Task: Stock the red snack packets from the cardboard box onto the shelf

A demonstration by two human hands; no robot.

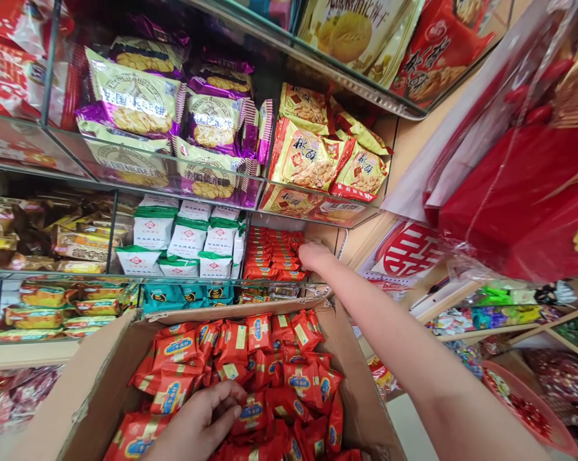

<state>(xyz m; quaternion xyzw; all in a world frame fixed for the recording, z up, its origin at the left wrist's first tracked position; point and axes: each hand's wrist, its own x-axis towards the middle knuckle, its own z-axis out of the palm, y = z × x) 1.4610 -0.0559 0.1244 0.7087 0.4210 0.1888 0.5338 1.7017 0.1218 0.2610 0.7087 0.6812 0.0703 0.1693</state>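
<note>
An open cardboard box (pixel 109 378) in front of me is filled with red snack packets (pixel 181 346). My left hand (pixel 209 413) is inside it, fingers curled and thumb close to the index finger, at the edge of a red snack packet (pixel 253 413). My right hand (pixel 314 256) reaches forward over the box to a shelf compartment, against the right side of the red packets (pixel 274 253) stacked in neat rows there. Its fingertips are mostly hidden, so its grip does not show.
White-and-green packets (pixel 193 237) stand left of that compartment, with teal packets (pixel 188 294) below. Glass-fronted shelves above carry purple-and-cream biscuit packs (pixel 135 96) and yellow-and-red ones (pixel 313 153). Red bags (pixel 524 192) hang at the right, above a pink bowl (pixel 534 410).
</note>
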